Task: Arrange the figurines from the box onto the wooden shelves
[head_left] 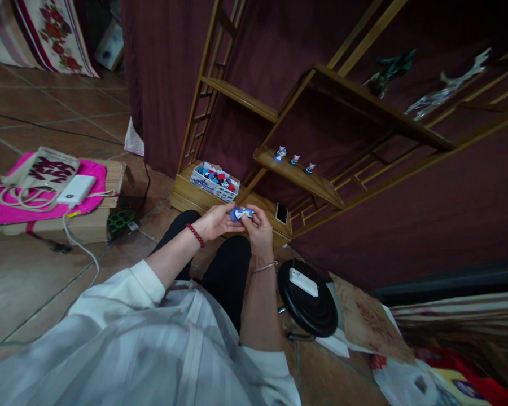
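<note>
A small blue-and-white figurine [241,213] lies sideways between my two hands, above my knees. My left hand [215,222] holds it at its blue end, with the fingers stretched beneath it. The thumb and fingers of my right hand [259,230] pinch the other end. Just beyond my hands, a patterned cardboard box [224,194] full of red, blue and black figurines stands on the low wooden shelf. Three small figurines stand in a row on the shelf above: a larger blue-and-white one [280,154] and two smaller dark ones [294,160].
A phone [281,213] lies on the low shelf, right of my hands. At right is a black round stool [322,316] with a white device [303,282] on it. At left, a pink cloth [95,169] bears a white power bank [77,189] with a trailing cable.
</note>
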The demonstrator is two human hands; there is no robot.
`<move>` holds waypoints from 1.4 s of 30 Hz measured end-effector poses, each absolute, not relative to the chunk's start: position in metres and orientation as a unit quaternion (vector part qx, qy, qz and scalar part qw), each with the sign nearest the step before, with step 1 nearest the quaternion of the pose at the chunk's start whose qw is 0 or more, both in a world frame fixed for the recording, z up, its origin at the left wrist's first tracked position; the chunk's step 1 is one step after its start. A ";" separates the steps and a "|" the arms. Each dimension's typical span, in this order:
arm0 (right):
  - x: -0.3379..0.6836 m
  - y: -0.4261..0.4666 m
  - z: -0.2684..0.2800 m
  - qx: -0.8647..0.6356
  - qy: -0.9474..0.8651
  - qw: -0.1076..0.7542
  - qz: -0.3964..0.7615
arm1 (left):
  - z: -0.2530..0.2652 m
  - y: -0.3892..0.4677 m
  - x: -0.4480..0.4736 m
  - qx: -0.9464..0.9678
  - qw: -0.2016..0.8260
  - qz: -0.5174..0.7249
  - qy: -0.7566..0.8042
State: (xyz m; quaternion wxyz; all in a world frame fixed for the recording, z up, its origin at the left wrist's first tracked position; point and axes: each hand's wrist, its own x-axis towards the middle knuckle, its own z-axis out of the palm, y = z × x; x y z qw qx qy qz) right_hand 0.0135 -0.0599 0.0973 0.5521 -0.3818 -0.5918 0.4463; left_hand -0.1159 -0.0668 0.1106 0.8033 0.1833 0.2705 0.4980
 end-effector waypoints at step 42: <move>0.020 -0.026 0.080 -0.476 -0.669 0.470 0.324 | 0.099 -0.048 -0.109 0.151 0.771 0.527 0.323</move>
